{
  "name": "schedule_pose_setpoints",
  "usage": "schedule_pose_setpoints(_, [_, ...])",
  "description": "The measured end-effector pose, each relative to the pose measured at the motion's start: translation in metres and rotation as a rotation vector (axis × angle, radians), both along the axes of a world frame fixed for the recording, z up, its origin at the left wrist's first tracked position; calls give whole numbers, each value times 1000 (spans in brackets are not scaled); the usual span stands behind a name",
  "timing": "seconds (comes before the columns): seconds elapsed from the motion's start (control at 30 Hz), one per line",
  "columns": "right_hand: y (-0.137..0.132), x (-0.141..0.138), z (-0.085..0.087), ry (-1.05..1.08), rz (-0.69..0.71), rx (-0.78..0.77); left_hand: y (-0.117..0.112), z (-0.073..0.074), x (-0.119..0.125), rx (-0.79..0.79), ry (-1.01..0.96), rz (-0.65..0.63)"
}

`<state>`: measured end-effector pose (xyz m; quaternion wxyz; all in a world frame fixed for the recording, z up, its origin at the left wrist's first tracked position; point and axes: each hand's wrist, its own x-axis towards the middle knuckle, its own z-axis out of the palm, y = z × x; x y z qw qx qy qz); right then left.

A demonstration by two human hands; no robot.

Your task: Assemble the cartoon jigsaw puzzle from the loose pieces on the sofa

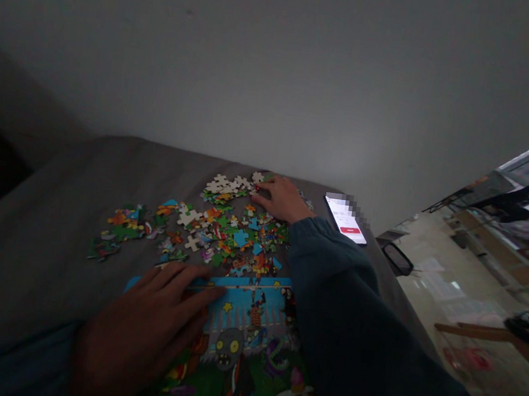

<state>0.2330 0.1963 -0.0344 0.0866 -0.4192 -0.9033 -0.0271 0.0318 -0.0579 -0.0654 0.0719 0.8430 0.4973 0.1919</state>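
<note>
Left hand [146,331] lies flat, fingers slightly spread, on the assembled puzzle [251,344]. Beyond, the right hand [281,199] bends its fingers onto loose pieces [222,231] scattered on grey cloth [52,198] near a phone [346,219]; I cannot tell whether it pinches one. The pieces look light, thin and stiff, best pinched by their edges.

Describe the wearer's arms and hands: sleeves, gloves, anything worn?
No gloves on the left hand or right hand; no rings or watch can be made out in the dim light. The right sleeve is long, loose, dark blue-green fabric, creased, ending at the wrist.
</note>
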Motion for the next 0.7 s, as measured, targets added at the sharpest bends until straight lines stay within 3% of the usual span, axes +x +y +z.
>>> schedule_pose_setpoints(0.2, [-1, -4, 7, -27, 78, 23, 1, -4, -2, -18, -11, -6])
schedule_pose_setpoints(0.37, [-1, -3, 19, -7, 143, -73, 1, -7, -3, 0, 0, -11])
schedule_pose_setpoints(0.53, [-6, 2, 35, 32, 184, -224, 0, -7, -2, 5, 3, 6])
schedule_pose_setpoints(0.7, [-4, 9, 37, 71, 208, -586, 0, -10, -4, 46, 15, 3])
